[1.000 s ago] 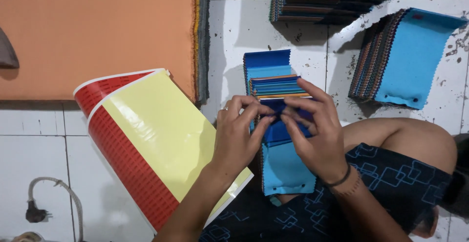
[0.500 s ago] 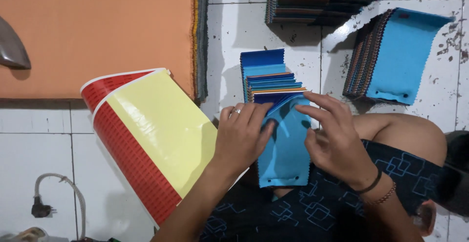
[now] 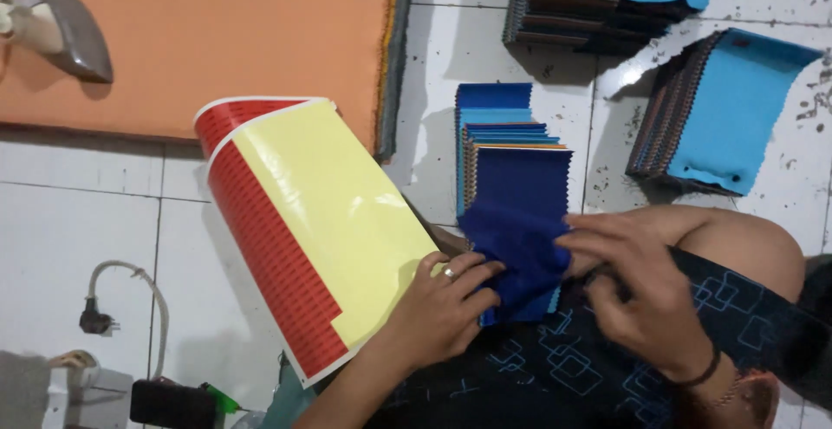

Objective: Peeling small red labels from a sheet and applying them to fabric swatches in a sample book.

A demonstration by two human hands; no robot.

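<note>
Hands — two: left hand [image 3: 438, 308], right hand [image 3: 641, 286] — gripping one dark-blue swatch [image 3: 520, 238].

Both hands sit low in the frame's centre-right. The left hand [image 3: 442, 308], ring on one finger, curls with fingers pinched; the right hand [image 3: 637, 286], wristband on, bends with fingers pinched leftward.
</note>
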